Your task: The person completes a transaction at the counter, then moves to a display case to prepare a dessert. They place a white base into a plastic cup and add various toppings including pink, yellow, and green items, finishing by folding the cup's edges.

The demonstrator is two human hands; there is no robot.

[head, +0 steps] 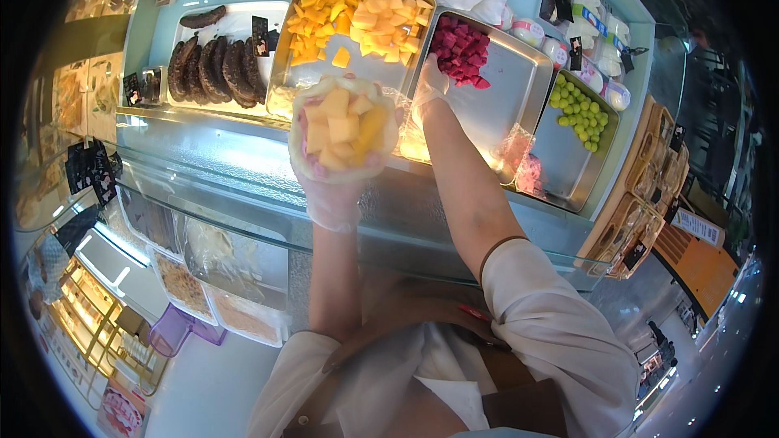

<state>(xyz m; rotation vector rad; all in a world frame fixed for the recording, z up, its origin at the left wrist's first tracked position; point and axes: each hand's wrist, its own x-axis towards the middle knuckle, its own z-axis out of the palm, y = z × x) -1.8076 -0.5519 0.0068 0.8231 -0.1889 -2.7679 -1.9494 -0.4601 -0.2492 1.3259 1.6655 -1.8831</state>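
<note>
My left hand (331, 202), in a clear plastic glove, holds up a round, pale, soft wrapper (296, 155) from below. Orange melon chunks (342, 128) and a few yellow mango pieces fill its top, with pink bits showing near the rim. My right hand (431, 82), also gloved, reaches to the lower left of a pile of dark red dragon fruit cubes (461, 52). Its fingertips are partly hidden at the pile, so whether it grips a cube is unclear. That pile sits at the upper left of a metal tray (508, 94).
A second metal tray (380, 76) carries mango (322, 9) and melon cubes (389, 18). Green grapes (578, 109) lie in a right-hand tray (563, 164). Dark elongated pastries (213, 70) are at left. A glass panel edge (243, 219) crosses below my forearms.
</note>
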